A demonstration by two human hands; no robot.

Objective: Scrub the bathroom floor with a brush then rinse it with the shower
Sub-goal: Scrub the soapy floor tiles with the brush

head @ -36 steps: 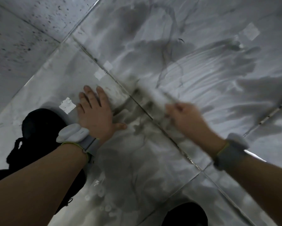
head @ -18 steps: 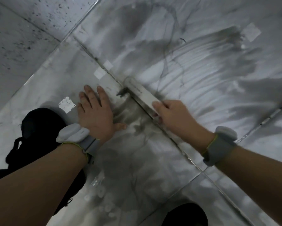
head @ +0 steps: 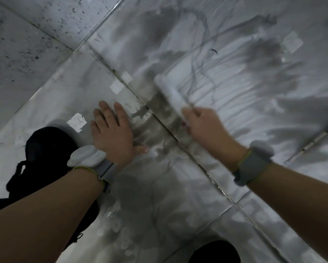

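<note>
Gripping blurred white brush (head: 170, 92), right hand (head: 203, 126), left hand (head: 112, 133) flat on floor (head: 178, 196)

There are no words, numbers or signs to read here. The little white patches (head: 77, 122) stuck on the floor tiles (head: 178, 196) are blank. The grey wrist bands (head: 251, 166) show no writing. The brush (head: 170, 92) is too blurry to show any brand name.
</note>
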